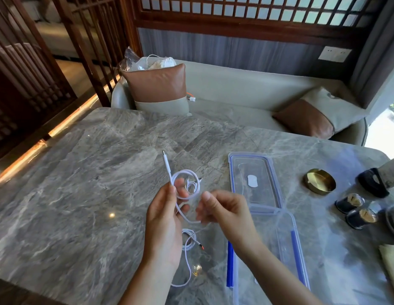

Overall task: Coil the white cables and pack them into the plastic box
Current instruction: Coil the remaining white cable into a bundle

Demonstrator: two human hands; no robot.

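- Loose white cable [189, 236]: lies uncoiled on the table [81, 183], nearest the person, below and between the wrists. Not yet handled.
- Plastic box [296, 249]: open, just right of the hands, with its long axis running near to far. No cable shows inside it. The right hand is the nearer one.
- Left hand [165, 216]: fingers curled round the held white cable [167, 170], raised above the table.
- Right hand [227, 212]: close beside the left, not touching it. It appears to pinch the trailing run of the same cable, though blur obscures the fingertips.
- Held white cable: one loop formed at the left fingers, with the plug end pointing away from the person. Judged step: winding still in progress, so the transfer will go rightward.
- Lid [253, 154]: flat on the table beyond the box.
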